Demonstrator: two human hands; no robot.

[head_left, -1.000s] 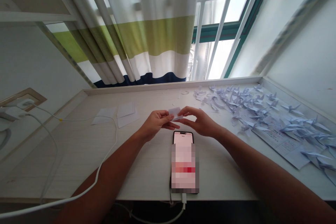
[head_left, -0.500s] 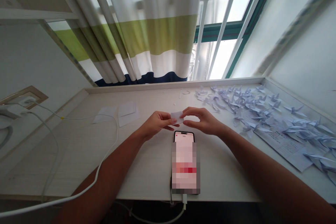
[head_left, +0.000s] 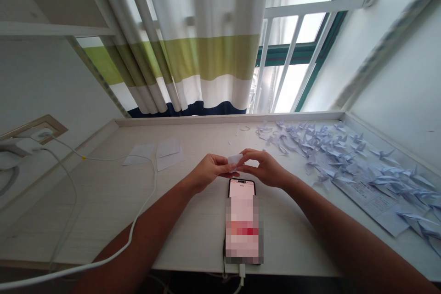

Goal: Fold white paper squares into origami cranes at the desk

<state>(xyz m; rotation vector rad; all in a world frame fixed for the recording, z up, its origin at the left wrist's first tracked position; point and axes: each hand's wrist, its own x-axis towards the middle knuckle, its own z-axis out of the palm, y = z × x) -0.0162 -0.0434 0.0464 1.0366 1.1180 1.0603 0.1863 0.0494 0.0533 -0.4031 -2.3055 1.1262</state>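
Between my two hands is a small folded piece of white paper (head_left: pixel 234 159), just beyond the top end of the phone. My left hand (head_left: pixel 214 167) pinches its left side between thumb and fingers. On the other side, my right hand (head_left: pixel 261 165) has its thumb and fingertips closed on the paper's right edge. The fingertips cover part of the paper, so its exact folds cannot be made out. Nearest to both hands lies a phone (head_left: pixel 244 211) with a lit, partly blurred screen and a white cable plugged into its lower end.
Many folded paper cranes (head_left: pixel 320 147) are spread over the right of the white desk (head_left: pixel 193 229). A printed sheet (head_left: pixel 372 202) lies beneath some of them. Flat paper squares (head_left: pixel 168 147) rest at the back left. A white cable (head_left: pixel 138 220) crosses over my left forearm. A curtain (head_left: pixel 206 55) hangs behind.
My right thumb and fingertips have come closer together on the paper, and the paper is tilted differently. The camera view has tipped up slightly, so everything sits lower in the picture.
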